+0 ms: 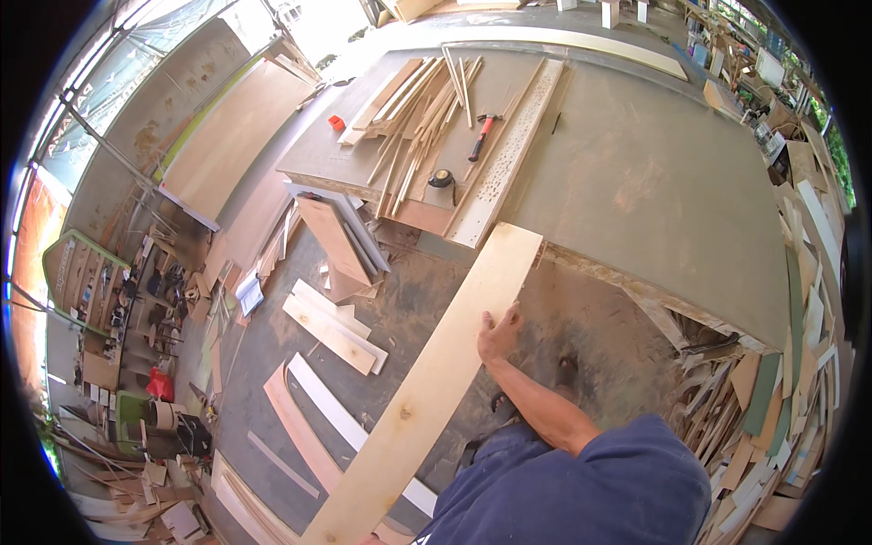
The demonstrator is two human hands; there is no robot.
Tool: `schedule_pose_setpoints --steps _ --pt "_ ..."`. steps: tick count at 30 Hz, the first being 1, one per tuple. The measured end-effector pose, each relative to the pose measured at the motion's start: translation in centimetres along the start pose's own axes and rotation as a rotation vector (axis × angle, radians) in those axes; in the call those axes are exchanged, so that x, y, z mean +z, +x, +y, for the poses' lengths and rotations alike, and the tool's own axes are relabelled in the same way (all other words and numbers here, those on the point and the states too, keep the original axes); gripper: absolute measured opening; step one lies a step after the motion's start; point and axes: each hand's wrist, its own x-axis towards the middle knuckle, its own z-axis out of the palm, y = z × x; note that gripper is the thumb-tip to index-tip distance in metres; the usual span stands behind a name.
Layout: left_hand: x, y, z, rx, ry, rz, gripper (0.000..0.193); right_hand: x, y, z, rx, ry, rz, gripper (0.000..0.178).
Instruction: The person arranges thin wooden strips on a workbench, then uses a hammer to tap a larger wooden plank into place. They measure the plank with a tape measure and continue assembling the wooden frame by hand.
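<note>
A long pale wooden board runs diagonally from the lower edge up to the near edge of the large worktable. Its far end overlaps the table's edge, beside a narrow speckled strip board. My right hand grips the board's right edge, thumb on the upper face and fingers curled at the side. The fingertips are partly hidden. My left hand does not show; the board's near end runs out of the picture.
On the table lie a red-handled hammer, a black tape measure and a pile of thin wood strips. Offcuts and curved planks cover the floor at left. Scrap wood is heaped at right.
</note>
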Motion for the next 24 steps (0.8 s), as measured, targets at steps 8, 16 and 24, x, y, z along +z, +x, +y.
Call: schedule_pose_setpoints --steps 8,16,24 --pt "2.5 0.2 -2.4 -0.045 0.133 0.011 0.053 2.0 2.5 4.5 -0.263 0.089 0.074 0.067" --pt "4.6 0.3 -4.1 -0.066 0.196 0.020 0.052 1.5 5.6 4.0 -0.188 -0.026 0.015 0.061" --pt "5.4 0.5 -5.7 -0.083 0.254 0.019 0.051 0.1 10.3 0.4 -0.189 -0.368 0.142 0.056"
